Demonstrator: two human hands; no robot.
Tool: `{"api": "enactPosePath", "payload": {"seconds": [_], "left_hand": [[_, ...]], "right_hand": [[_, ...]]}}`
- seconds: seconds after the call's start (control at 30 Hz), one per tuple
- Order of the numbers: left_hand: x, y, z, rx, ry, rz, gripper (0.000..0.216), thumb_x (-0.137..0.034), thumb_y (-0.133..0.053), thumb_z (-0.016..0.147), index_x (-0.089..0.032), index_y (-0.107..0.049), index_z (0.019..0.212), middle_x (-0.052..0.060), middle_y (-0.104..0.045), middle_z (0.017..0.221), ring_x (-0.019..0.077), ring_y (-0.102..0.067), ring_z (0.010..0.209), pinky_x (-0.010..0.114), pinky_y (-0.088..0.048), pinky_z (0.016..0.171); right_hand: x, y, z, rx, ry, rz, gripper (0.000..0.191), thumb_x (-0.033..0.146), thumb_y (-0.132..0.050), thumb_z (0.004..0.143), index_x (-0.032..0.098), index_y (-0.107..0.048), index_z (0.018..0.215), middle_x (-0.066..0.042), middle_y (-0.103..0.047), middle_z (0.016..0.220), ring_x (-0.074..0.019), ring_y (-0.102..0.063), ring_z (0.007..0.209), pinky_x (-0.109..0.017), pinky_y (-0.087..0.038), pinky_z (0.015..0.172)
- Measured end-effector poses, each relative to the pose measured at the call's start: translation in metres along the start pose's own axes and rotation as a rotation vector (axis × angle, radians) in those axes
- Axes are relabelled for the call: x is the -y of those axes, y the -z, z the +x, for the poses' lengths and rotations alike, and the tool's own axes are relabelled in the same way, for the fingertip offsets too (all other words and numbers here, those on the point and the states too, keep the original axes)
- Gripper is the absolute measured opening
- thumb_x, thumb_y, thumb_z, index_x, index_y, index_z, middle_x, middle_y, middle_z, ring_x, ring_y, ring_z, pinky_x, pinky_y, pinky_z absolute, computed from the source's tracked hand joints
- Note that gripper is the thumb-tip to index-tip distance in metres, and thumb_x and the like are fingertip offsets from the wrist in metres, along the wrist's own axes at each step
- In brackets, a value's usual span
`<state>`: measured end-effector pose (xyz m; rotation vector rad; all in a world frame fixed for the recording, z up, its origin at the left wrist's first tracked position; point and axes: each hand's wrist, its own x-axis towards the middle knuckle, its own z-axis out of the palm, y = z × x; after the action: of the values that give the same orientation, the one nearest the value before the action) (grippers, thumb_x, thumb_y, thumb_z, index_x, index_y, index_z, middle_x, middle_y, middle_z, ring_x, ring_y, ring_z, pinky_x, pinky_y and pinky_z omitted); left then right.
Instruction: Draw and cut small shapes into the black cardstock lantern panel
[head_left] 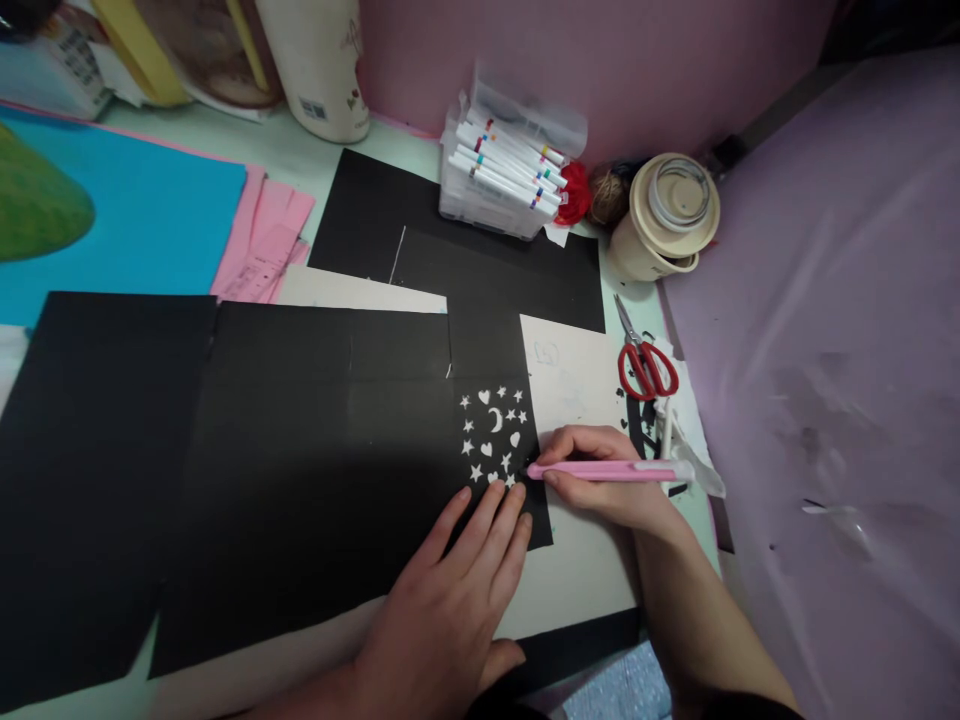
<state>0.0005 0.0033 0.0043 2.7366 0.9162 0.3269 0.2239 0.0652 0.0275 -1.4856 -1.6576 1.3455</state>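
Note:
A large black paper sheet (300, 450) lies across the table, with small stars, hearts and a moon cut out (493, 435) near its right edge. My left hand (457, 590) rests flat on the black sheet just below the cutouts, fingers stretched out. My right hand (600, 480) grips a pink craft knife (611, 470), held nearly level, its tip touching the sheet's right edge beside the cutouts.
Red-handled scissors (646, 365) lie right of the work. At the back stand a box of markers (506, 170) and a cream lidded jar (667, 215). Blue paper (142, 215) and pink paper (262, 235) lie at the left. A purple covered surface (832, 350) borders the right.

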Motion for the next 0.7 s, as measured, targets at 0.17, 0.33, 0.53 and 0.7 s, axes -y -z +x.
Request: {"api": "enactPosePath", "payload": {"seconds": [0.17,0.33,0.53,0.7], "left_hand": [[-0.001,0.0003,-0.0013,0.007,-0.002,0.006,0.089,-0.072,-0.057,0.076,-0.01,-0.048,0.139,0.015,-0.033,0.154,0.03,-0.023,0.144,0.047,0.0,0.119],[-0.0002,0.0,-0.0014,0.027,0.003,0.009,0.087,-0.072,-0.054,0.079,-0.011,-0.046,0.141,0.015,-0.031,0.155,0.0294,-0.022,0.145,0.046,0.0,0.12],[0.0003,0.0006,-0.0003,0.026,0.005,-0.002,0.088,-0.072,-0.055,0.078,-0.012,-0.046,0.141,0.014,-0.032,0.155,0.0292,-0.024,0.144,0.046,0.001,0.119],[-0.0007,0.0004,-0.0006,0.039,0.004,-0.01,0.087,-0.072,-0.054,0.079,-0.012,-0.045,0.141,0.014,-0.032,0.155,0.0289,-0.022,0.144,0.046,0.001,0.12]], "right_hand": [[-0.0005,0.0006,-0.0004,0.003,-0.007,-0.003,0.005,0.022,-0.069,0.077,0.018,-0.068,0.074,-0.001,-0.068,0.071,-0.0113,-0.058,0.062,-0.024,-0.044,0.055],[-0.0015,0.0004,-0.0005,-0.003,-0.014,-0.001,0.007,0.024,-0.069,0.078,0.018,-0.067,0.074,-0.001,-0.067,0.071,-0.0115,-0.057,0.063,-0.024,-0.044,0.056],[-0.0019,0.0004,-0.0007,-0.001,-0.015,0.007,0.008,0.026,-0.069,0.078,0.018,-0.067,0.075,-0.002,-0.067,0.072,-0.0116,-0.057,0.063,-0.025,-0.044,0.056],[-0.0004,0.0002,-0.0006,-0.003,-0.017,0.012,0.008,0.025,-0.069,0.078,0.018,-0.068,0.075,-0.002,-0.068,0.072,-0.0119,-0.058,0.063,-0.024,-0.045,0.056]]}}
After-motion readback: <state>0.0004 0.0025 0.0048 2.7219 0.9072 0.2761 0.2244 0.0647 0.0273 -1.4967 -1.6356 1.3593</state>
